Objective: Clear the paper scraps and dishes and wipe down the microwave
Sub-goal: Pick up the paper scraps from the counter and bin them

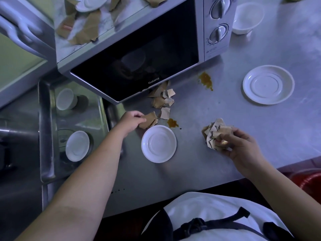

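Note:
My left hand pinches a brown paper scrap lying on the steel counter just beyond a white saucer. My right hand grips a crumpled bunch of brown paper scraps above the counter. Several more scraps lie under the front corner of the silver microwave. More scraps and a white dish lie on the microwave's top. Another white saucer sits at the right, and a white bowl beside the microwave's dials.
Two yellow-brown stains mark the counter, one by the microwave and one near the close saucer. The sink at the left holds a small cup and a saucer. A red bin stands below the counter's right edge.

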A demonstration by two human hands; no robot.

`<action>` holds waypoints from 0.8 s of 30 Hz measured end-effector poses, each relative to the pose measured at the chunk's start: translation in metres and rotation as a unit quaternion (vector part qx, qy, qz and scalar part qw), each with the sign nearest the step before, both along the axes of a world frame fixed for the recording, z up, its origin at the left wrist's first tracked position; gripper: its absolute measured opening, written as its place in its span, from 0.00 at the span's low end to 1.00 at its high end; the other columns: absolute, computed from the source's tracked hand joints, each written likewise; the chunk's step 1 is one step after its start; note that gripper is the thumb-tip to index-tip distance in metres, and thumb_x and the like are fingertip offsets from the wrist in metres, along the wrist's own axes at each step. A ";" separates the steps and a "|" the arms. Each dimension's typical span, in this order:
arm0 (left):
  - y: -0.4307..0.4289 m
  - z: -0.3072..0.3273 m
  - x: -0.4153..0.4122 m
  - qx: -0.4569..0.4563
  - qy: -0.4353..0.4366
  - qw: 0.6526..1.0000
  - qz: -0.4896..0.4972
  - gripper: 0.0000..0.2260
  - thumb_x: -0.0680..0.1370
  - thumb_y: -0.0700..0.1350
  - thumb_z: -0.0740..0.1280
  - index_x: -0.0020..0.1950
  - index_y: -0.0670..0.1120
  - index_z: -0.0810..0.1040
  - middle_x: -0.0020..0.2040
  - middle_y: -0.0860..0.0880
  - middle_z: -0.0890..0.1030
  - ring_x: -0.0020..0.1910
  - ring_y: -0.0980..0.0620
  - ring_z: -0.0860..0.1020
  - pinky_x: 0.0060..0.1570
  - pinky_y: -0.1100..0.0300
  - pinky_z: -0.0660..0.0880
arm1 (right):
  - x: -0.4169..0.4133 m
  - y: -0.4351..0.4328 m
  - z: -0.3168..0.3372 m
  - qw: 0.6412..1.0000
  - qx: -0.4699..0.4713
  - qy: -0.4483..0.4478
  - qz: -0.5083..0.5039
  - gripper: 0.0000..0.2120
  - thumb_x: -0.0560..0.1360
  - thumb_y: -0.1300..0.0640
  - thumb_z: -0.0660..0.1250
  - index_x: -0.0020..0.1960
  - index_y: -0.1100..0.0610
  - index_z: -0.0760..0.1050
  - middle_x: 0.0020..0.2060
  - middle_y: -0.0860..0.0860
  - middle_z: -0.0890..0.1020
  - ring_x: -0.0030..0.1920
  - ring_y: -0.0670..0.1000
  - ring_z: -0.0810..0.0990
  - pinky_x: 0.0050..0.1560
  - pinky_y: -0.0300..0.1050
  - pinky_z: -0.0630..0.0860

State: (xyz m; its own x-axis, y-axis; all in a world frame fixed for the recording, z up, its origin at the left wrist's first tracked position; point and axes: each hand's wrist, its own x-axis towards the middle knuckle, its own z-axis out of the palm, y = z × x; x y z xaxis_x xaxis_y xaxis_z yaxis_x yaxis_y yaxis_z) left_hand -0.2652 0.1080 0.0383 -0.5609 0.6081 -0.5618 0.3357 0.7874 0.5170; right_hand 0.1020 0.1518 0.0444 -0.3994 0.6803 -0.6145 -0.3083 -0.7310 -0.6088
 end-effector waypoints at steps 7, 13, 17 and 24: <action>0.016 -0.012 0.012 -0.070 0.091 0.987 -0.113 0.08 0.69 0.42 0.79 0.38 0.49 0.81 0.40 0.51 0.81 0.38 0.52 0.78 0.36 0.63 0.70 | 0.007 -0.002 -0.005 1.000 -0.003 -0.010 -0.025 0.10 0.64 0.61 0.73 0.44 0.60 0.79 0.38 0.55 0.82 0.32 0.49 0.81 0.34 0.41 0.78; 0.015 -0.019 0.020 -0.068 0.160 0.977 -0.125 0.11 0.68 0.43 0.79 0.39 0.47 0.77 0.50 0.47 0.76 0.42 0.48 0.77 0.42 0.59 0.71 | 0.012 -0.002 -0.009 0.999 -0.016 -0.015 -0.049 0.13 0.65 0.64 0.71 0.48 0.65 0.76 0.45 0.61 0.84 0.44 0.57 0.85 0.41 0.47 0.82; 0.018 -0.018 0.028 -0.055 0.146 0.981 -0.112 0.11 0.69 0.37 0.74 0.40 0.46 0.73 0.39 0.50 0.77 0.38 0.48 0.75 0.33 0.59 0.69 | 0.010 -0.001 -0.009 0.998 -0.039 -0.029 -0.048 0.12 0.63 0.63 0.72 0.45 0.63 0.76 0.48 0.65 0.79 0.50 0.62 0.79 0.51 0.54 0.81; 0.005 0.018 0.044 0.072 0.123 0.990 0.016 0.12 0.72 0.38 0.63 0.50 0.55 0.73 0.46 0.54 0.80 0.38 0.56 0.76 0.33 0.61 0.71 | 0.003 0.010 0.003 1.000 -0.013 -0.014 0.004 0.08 0.64 0.62 0.72 0.43 0.60 0.78 0.40 0.58 0.82 0.39 0.55 0.79 0.39 0.46 0.81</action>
